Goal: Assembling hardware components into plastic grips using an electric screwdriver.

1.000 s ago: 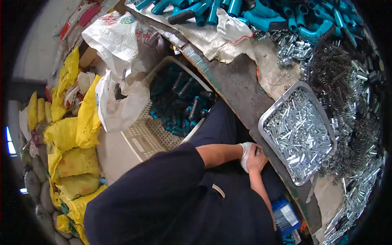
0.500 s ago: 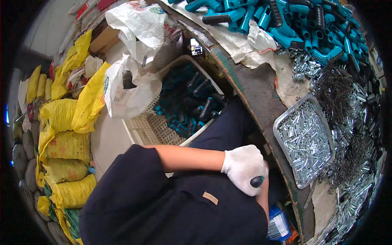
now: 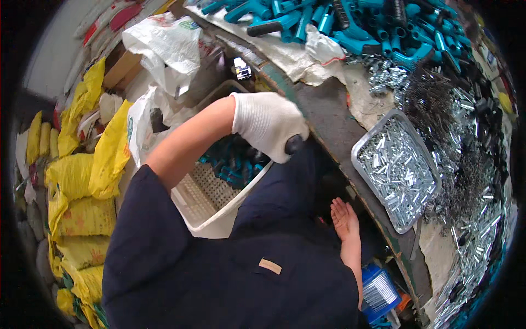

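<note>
My left hand point(image 3: 268, 123), in a white knitted glove, is closed around a handle whose rounded black end point(image 3: 293, 145) sticks out of the fist; the rest of it is hidden. The fist hangs above my thigh, over the right side of a white plastic basket point(image 3: 219, 223). Inside the basket lie several teal and black handles point(image 3: 235, 163), partly covered by my arm. My bare right hand point(image 3: 345, 220) is open, palm up with fingers stretched, beside the workbench edge, and nothing shows in it.
On the bench point(image 3: 323, 112) to the right, a metal tray point(image 3: 401, 226) holds small metal pins. Beyond it lie dark springs point(image 3: 430, 98), loose metal parts and piled teal handles point(image 3: 356, 44). Yellow sacks point(image 3: 85, 216) line the left. A blue box point(image 3: 379, 293) stands low beside the bench.
My left fist, still holding the black-ended handle, has moved up and away from my right hand toward the basket. My right hand, hidden behind it before, now shows open. The view has shifted slightly.
</note>
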The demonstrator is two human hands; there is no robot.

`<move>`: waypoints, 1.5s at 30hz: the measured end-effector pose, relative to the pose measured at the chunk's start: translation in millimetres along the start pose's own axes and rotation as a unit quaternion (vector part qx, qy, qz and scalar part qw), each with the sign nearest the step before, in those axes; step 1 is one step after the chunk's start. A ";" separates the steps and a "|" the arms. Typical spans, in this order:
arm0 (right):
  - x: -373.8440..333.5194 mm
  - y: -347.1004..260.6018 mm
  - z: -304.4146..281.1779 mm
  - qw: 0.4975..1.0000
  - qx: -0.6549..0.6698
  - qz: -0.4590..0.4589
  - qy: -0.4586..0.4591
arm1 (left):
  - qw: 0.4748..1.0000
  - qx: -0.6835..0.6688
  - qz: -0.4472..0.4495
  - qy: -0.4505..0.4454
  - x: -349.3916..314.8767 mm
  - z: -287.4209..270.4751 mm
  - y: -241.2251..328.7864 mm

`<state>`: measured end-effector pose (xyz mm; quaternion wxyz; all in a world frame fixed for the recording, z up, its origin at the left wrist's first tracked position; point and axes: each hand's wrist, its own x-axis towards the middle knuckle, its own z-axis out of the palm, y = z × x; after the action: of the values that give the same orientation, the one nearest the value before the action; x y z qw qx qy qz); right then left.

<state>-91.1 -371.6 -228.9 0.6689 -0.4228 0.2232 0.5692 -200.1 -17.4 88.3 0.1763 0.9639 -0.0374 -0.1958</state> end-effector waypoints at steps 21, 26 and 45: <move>-242.2 -191.5 -13.4 0.734 -0.330 -0.478 0.352 | 0.975 -0.086 -0.141 0.147 3.5 147.8 -22.9; -229.2 -261.9 -89.5 0.392 -0.559 -0.477 0.553 | 0.956 -0.131 0.008 0.263 36.4 86.6 60.1; -227.8 -151.3 127.4 0.690 -0.396 -0.605 -0.006 | 0.863 -0.435 0.176 0.187 154.3 61.6 184.8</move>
<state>-28.2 -396.8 65.0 0.6399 -0.6886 -0.3316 0.0793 -82.8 -232.0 44.6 0.6130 0.7851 -0.0842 0.0263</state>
